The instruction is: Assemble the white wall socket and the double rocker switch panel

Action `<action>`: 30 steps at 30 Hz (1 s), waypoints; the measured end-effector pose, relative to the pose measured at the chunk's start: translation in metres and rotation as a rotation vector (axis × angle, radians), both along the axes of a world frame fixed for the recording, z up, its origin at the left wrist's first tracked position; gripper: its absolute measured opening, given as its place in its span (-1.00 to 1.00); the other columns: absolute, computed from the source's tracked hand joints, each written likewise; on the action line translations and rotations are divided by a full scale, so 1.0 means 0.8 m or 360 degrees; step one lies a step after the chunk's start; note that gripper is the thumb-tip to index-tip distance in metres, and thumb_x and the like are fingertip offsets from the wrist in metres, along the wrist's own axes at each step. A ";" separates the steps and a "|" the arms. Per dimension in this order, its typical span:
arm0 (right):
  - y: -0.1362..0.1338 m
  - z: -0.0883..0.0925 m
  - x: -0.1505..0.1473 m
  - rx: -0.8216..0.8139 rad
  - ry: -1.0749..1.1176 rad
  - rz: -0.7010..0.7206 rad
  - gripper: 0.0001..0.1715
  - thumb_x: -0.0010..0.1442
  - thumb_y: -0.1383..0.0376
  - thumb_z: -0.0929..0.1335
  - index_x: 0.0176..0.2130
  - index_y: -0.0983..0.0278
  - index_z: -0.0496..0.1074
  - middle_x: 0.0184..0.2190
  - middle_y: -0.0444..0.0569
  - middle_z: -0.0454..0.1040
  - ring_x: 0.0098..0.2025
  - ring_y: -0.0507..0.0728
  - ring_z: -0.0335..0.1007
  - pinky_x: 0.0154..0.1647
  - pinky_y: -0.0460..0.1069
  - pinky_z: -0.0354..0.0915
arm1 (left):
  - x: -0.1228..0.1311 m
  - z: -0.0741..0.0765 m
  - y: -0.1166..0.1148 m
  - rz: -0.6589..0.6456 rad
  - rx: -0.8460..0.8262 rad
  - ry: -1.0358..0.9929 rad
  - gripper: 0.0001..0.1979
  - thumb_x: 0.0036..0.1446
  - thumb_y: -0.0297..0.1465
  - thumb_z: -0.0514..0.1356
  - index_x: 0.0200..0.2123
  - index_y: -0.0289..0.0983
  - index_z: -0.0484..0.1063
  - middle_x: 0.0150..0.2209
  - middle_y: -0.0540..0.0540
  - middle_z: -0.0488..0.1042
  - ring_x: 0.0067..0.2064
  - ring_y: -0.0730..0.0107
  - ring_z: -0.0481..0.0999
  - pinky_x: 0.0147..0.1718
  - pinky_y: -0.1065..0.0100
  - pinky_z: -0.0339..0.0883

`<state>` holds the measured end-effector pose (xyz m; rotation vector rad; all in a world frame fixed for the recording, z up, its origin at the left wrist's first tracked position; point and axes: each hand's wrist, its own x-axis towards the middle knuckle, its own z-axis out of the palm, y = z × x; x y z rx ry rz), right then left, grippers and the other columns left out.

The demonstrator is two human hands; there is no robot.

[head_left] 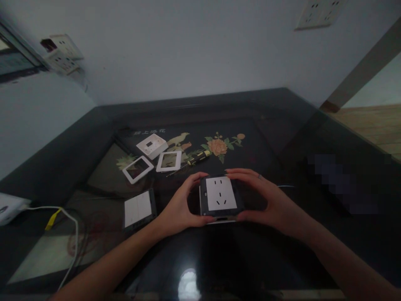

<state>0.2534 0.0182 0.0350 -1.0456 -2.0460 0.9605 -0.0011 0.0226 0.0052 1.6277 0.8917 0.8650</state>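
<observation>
A wall socket (221,193) with a white slotted face and dark frame sits over a white back box, near the front middle of the dark glossy table. My left hand (181,205) grips its left side, thumb at the near edge and fingers at the far edge. On the opposite side my right hand (266,198) holds it the same way. Left of my left hand lies a switch panel (138,208) with a white face and dark frame. Beyond it are two white cover frames (138,169) and an open white back box (152,146). A yellow-and-black screwdriver (199,158) lies beside them.
The table (275,108) stands against a pale wall (188,50) carrying mounted sockets (318,14). At the left edge, a white cable (77,234) with a yellow tag (53,218) runs from a white device (11,209). A blurred dark object (341,184) lies at right.
</observation>
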 end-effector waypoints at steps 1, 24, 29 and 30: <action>-0.001 -0.003 0.001 -0.0006 -0.0042 0.0017 -0.25 0.01 0.13 0.52 0.16 0.03 0.30 0.23 0.02 0.29 0.29 0.33 0.18 0.29 0.33 0.13 | 0.001 -0.001 -0.002 -0.0001 0.0022 0.0031 -0.15 -0.18 -0.30 0.48 0.16 -0.09 0.18 0.20 -0.19 0.27 0.24 -0.07 0.25 0.26 -0.07 0.04; -0.005 -0.057 -0.003 -0.0058 -0.0228 0.0146 -0.25 0.08 0.27 0.48 0.14 -0.04 0.12 0.28 -0.01 0.13 0.31 0.24 0.12 0.24 0.26 0.21 | -0.001 -0.011 -0.018 0.0038 -0.0063 0.0351 -0.09 -0.15 -0.44 0.43 0.22 -0.11 0.05 0.26 -0.17 0.06 0.32 0.03 0.06 0.31 -0.04 -0.04; -0.009 -0.053 -0.001 -0.0106 -0.0274 0.0160 -0.26 0.11 0.26 0.46 0.16 -0.06 0.09 0.30 -0.04 0.09 0.33 0.22 0.07 0.26 0.26 0.19 | 0.000 -0.007 -0.019 0.0018 -0.0051 0.0468 -0.09 -0.16 -0.50 0.39 0.23 -0.14 0.02 0.26 -0.19 0.06 0.31 0.05 0.07 0.31 -0.05 -0.05; -0.010 -0.052 -0.001 -0.0131 -0.0274 0.0161 -0.26 0.12 0.26 0.46 0.16 -0.07 0.09 0.31 -0.04 0.08 0.33 0.22 0.07 0.26 0.26 0.18 | 0.000 -0.006 -0.020 0.0015 -0.0055 0.0477 -0.09 -0.16 -0.50 0.39 0.23 -0.14 0.02 0.26 -0.20 0.06 0.31 0.05 0.07 0.31 -0.05 -0.05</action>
